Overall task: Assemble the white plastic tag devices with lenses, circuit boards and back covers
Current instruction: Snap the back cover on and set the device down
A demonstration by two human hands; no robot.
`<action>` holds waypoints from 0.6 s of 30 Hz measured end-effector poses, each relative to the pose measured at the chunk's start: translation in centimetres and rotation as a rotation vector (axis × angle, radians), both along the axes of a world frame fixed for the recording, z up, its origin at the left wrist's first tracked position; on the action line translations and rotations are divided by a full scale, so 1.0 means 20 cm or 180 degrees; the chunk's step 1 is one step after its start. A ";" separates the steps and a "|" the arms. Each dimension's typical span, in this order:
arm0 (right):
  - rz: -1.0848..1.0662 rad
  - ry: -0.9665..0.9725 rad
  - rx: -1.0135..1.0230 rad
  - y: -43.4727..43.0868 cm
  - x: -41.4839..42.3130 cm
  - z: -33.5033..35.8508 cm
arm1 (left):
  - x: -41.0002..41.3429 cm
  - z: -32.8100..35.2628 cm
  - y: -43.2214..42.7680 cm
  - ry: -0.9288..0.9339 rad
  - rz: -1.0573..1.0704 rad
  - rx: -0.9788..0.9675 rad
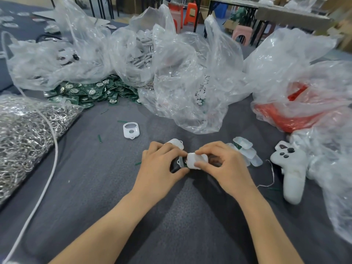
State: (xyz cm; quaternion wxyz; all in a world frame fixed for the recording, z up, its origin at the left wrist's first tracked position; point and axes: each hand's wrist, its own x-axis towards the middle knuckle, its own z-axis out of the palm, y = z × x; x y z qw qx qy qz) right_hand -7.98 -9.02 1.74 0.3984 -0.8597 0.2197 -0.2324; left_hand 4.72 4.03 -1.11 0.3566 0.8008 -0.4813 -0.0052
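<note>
White plastic tag [197, 160] being worked between two hands, near and centre.
The right hand [226, 164] is pinching it between thumb and forefinger, its long axis lying left-right; the left hand [162, 164] is gripping a dark part [175, 167] touching its left end.

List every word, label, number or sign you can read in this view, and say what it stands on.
No text can be read anywhere in this view.
Green circuit boards: any printing is too small to read.
White tag device, pinched between left hand and right hand: blank where visible.
Loose white tag shell: no marking visible.
White controller: dark buttons only, no lettering visible.
</note>
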 end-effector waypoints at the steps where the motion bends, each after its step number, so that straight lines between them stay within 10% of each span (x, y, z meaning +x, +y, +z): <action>1: 0.0050 0.0066 0.0032 0.00 0.00 0.00 | 0.00 0.00 0.00 0.0009 -0.0003 -0.0014; 18: 0.0217 0.0322 0.0380 0.00 0.00 0.01 | 0.02 0.01 0.00 0.0279 -0.0336 -0.0016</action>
